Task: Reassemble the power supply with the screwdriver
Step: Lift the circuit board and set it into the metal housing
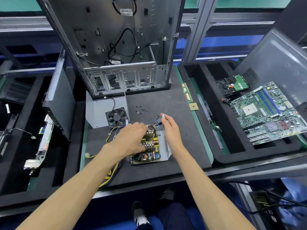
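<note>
The open power supply [163,152] lies on the dark mat near the front, its circuit board [150,155] with heat sinks and coils exposed in the grey metal tray. My left hand [131,140] grips the board from the left, fingers curled over the heat sinks. My right hand [168,128] is at the tray's far right corner and pinches a small grey part [163,116] at the black socket with blue wires. The power supply's grey cover [98,112] with its fan [117,117] lies behind on the left. Several black screws [140,109] are scattered behind. No screwdriver is visible.
An empty computer case [116,47] stands upright at the back of the mat. Yellow and black cables [111,173] trail off the front left. A motherboard [267,113] and hard drive [232,85] lie in the right tray; a CPU [193,107] sits on the mat's edge. A side panel [58,103] leans left.
</note>
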`<state>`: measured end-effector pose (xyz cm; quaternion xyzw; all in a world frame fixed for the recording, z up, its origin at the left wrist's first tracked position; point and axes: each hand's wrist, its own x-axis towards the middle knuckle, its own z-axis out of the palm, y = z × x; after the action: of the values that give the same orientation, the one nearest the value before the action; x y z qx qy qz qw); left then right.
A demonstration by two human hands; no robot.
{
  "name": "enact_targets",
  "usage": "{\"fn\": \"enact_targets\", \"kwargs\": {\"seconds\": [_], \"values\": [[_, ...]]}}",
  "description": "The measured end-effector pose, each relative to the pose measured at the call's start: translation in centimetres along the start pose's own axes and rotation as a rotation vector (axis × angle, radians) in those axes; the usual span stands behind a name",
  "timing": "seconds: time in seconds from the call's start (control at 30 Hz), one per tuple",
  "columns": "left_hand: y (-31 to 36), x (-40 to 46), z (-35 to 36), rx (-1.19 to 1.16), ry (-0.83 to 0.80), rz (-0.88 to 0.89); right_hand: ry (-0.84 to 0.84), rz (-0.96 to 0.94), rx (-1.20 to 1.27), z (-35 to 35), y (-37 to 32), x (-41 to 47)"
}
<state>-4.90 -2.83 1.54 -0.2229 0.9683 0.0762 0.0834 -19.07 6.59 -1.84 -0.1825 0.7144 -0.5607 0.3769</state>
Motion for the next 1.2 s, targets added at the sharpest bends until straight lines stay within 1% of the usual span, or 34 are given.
{"fn": "enact_targets", "kwargs": {"seconds": [0.13, 0.17, 0.23, 0.27, 0.3, 0.33, 0.37, 0.4, 0.43, 0.47, 0.5, 0.53, 0.57, 0.6, 0.67, 0.73, 0.83, 1.07, 1.2], "values": [[0.0, -0.2, -0.1, -0.007, -0.036, 0.018, -0.001, -0.004, 0.008, 0.1, -0.1, 0.0], [-0.2, -0.4, -0.3, -0.057, -0.061, 0.025, -0.001, -0.004, 0.012, 0.1, -0.1, -0.1], [-0.5, -1.0, -1.1, -0.283, -0.058, 0.022, 0.0, -0.001, 0.026, 0.0, 0.1, -0.3], [-0.8, -1.5, -1.5, -0.408, 0.003, 0.008, -0.003, 0.004, 0.034, -0.1, 0.1, -0.3], [-1.2, -2.0, -1.9, -0.499, 0.12, -0.038, -0.011, 0.008, 0.042, -0.2, 0.2, -0.4], [-1.6, -2.5, -2.2, -0.542, 0.248, -0.121, -0.021, 0.009, 0.048, -0.3, 0.3, -0.5], [-2.2, -3.0, -2.4, -0.538, 0.335, -0.233, -0.029, 0.013, 0.053, -0.3, 0.4, -0.5], [-2.7, -3.4, -2.5, -0.492, 0.346, -0.358, -0.032, 0.018, 0.059, -0.3, 0.4, -0.6], [-3.2, -3.7, -2.4, -0.429, 0.247, -0.468, -0.029, 0.023, 0.068, -0.3, 0.4, -0.6], [-3.5, -4.0, -2.2, -0.408, 0.086, -0.546, -0.024, 0.026, 0.08, -0.3, 0.4, -0.7], [-3.6, -4.1, -2.0, -0.456, -0.086, -0.589, -0.021, 0.028, 0.091, -0.2, 0.3, -0.7], [-3.4, -4.2, -1.6, -0.555, -0.221, -0.607, -0.019, 0.031, 0.099, -0.2, 0.2, -0.7], [-3.2, -4.2, -1.3, -0.663, -0.293, -0.604, -0.019, 0.036, 0.106, -0.2, 0.1, -0.7], [-2.9, -4.2, -1.0, -0.742, -0.306, -0.591, -0.018, 0.039, 0.114, -0.2, 0.1, -0.7], [-2.5, -4.3, -0.6, -0.797, -0.249, -0.566, -0.018, 0.04, 0.125, -0.3, 0.1, -0.8], [-2.3, -4.2, -0.6, -0.769, -0.212, -0.555, -0.017, 0.043, 0.126, -0.3, 0.1, -0.7], [-1.7, -4.0, -0.7, -0.738, -0.199, -0.545, -0.016, 0.043, 0.116, -0.5, -0.1, -0.6], [0.2, -3.4, -0.3, -0.765, -0.129, -0.534, -0.001, 0.042, 0.057, -2.4, -0.1, 0.4], [0.0, -3.3, -0.4, -0.835, -0.148, -0.554, 0.007, 0.038, 0.046, -2.7, -0.1, 0.5]]}}
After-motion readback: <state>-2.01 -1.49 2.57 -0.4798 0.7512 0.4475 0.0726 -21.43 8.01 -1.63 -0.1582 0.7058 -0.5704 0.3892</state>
